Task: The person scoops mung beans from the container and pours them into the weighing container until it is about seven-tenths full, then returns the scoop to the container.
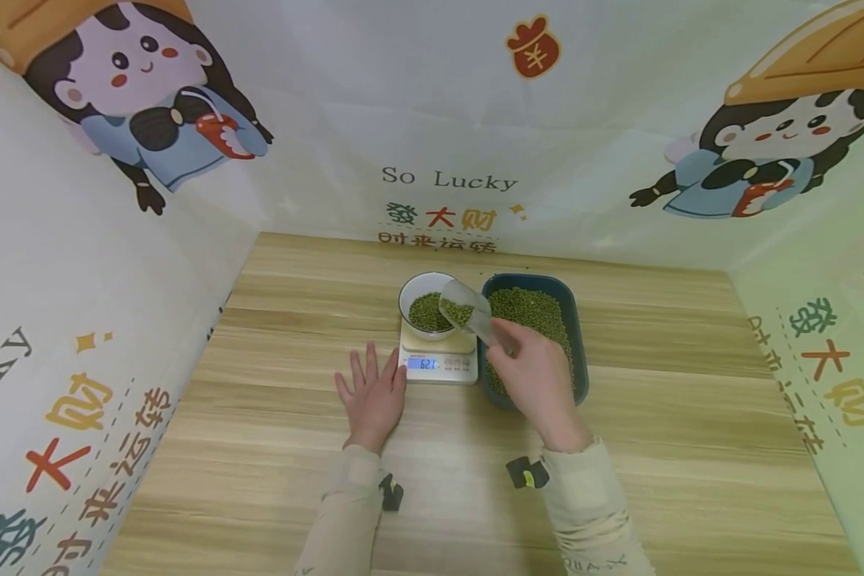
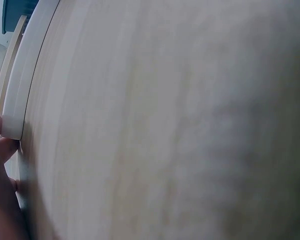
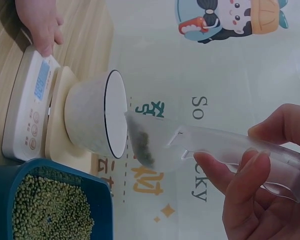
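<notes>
My right hand [image 1: 536, 376] grips the handle of a clear plastic scoop [image 1: 481, 318] with green mung beans in it. The scoop's mouth is at the rim of a white bowl [image 3: 90, 112], which has mung beans [image 1: 428, 312] inside. Under the bowl is a kitchen scale [image 1: 461, 368], its lit display reading about 621. My left hand [image 1: 376, 404] lies with fingers spread on the table, its thumb touching the scale's left front corner. In the left wrist view only part of that hand shows, at the scale's edge [image 2: 20, 95].
A dark blue tub [image 1: 582, 376] of mung beans stands right of the scale, under my right hand. Printed cloth walls [image 1: 590, 144] enclose the wooden table [image 1: 662, 384] at the back and both sides. A few loose beans lie behind the tub.
</notes>
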